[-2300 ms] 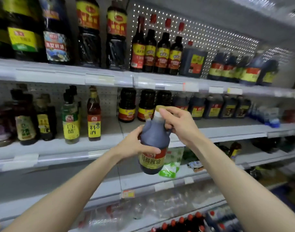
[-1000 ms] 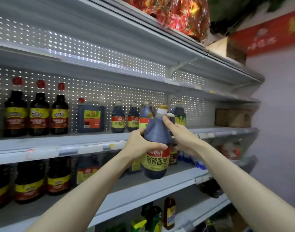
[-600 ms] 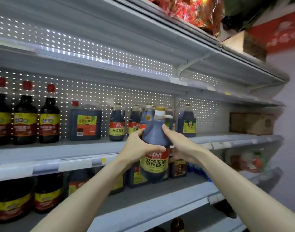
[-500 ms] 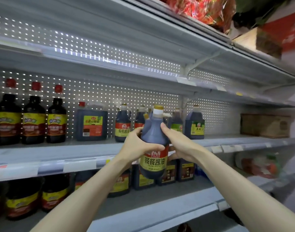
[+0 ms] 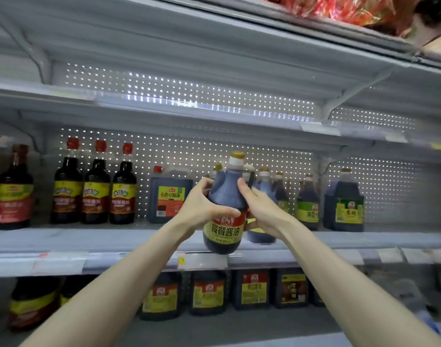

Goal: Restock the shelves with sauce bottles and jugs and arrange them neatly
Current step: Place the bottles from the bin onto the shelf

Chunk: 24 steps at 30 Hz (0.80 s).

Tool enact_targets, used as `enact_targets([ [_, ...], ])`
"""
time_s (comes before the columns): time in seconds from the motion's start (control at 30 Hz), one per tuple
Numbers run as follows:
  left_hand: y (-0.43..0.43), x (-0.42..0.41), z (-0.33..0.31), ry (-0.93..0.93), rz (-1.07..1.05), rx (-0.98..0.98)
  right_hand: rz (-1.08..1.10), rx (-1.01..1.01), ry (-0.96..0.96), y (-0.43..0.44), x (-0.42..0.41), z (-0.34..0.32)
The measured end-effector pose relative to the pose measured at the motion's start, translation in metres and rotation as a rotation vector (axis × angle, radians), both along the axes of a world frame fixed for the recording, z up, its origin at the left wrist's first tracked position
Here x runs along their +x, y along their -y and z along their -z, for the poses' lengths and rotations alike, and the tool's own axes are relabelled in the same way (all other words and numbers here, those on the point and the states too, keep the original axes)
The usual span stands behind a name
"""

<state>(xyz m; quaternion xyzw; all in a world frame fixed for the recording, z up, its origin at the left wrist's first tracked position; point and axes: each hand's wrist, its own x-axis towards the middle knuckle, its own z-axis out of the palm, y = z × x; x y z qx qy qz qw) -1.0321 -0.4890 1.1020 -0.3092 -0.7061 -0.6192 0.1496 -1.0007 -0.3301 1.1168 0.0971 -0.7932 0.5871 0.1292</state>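
Both hands are up at the middle grey metal shelf. One dark soy sauce jug with a gold cap and red-and-yellow label is upright at the shelf's front edge, carried between the hands. Left hand wraps its body, thumb across the front. Right hand clamps the other side, fingers curled round it. On that shelf are three round red-capped dark bottles in a row, one square red-capped jug and one big jug with a yellow-green label. Below stand four square yellow-labelled jugs.
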Motion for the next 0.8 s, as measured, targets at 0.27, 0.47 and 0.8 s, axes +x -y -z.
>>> enact_targets([
  [0.27,-0.028,-0.024,0.006,0.016,-0.122,0.006,-0.088,0.020,-0.047,-0.026,-0.033,0.002],
  [0.47,-0.050,-0.039,0.005,0.028,-0.200,0.031,-0.156,0.054,-0.073,-0.048,-0.060,-0.003],
  [0.8,-0.056,-0.064,0.010,0.080,-0.212,0.057,-0.204,0.003,-0.075,-0.049,-0.103,0.005],
])
